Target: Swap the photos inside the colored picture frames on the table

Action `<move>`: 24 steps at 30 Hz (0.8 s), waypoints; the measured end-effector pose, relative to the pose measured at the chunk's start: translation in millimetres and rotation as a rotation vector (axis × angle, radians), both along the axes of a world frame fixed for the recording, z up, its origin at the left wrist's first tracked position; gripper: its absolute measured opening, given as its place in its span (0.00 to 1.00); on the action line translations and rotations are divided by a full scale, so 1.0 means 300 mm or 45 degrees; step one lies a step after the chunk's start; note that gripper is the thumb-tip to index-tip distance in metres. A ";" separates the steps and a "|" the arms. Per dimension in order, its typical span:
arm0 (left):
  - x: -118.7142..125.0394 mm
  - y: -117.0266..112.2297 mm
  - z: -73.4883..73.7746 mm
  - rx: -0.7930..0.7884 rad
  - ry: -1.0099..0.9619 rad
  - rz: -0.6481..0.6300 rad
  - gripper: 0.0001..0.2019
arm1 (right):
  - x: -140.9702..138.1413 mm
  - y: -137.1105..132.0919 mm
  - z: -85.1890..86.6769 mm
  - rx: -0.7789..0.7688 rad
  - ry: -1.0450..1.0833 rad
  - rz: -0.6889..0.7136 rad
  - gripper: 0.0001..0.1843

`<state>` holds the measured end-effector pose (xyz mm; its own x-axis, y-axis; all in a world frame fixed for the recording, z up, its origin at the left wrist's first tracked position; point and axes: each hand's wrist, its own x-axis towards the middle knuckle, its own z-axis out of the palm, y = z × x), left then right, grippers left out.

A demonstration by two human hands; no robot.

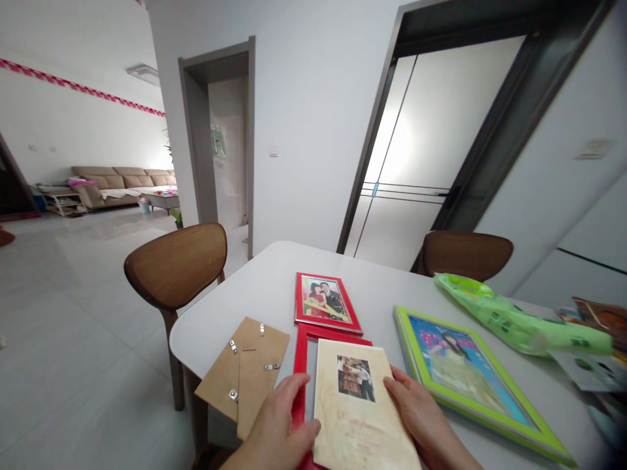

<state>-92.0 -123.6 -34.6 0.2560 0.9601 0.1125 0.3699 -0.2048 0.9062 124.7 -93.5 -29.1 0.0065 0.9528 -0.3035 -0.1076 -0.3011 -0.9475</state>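
Note:
A cream photo print with a small inset picture lies over an empty red picture frame, covering much of it. My left hand is at the print's left edge, thumb tip against it and forefinger bent above the red frame's side. On the opposite edge my right hand grips the print, thumb on top and the other fingers partly hidden. Just beyond is a second red frame holding a couple's photo. Brown backing boards with metal clips lie overlapping left of my left hand.
To the right lies a large green frame with a portrait, and behind it a crumpled green plastic bag. Everything rests on a white table. Wooden chairs stand at its left and far right.

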 end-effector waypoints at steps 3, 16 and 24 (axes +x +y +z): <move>0.007 -0.018 -0.009 0.110 0.331 -0.151 0.29 | -0.017 0.020 -0.004 0.007 -0.005 0.014 0.26; 0.005 -0.014 -0.001 0.178 0.617 -0.287 0.27 | -0.031 0.086 -0.036 0.265 -0.746 0.095 0.21; 0.020 -0.001 0.000 0.260 0.743 -0.283 0.19 | -0.035 0.085 -0.047 0.313 -1.880 0.132 0.20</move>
<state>-86.0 -124.0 -34.6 0.5199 0.8514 0.0694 0.7181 -0.4796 0.5043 114.3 -67.8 -43.3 0.0872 0.9930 0.0795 0.9758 -0.0691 -0.2075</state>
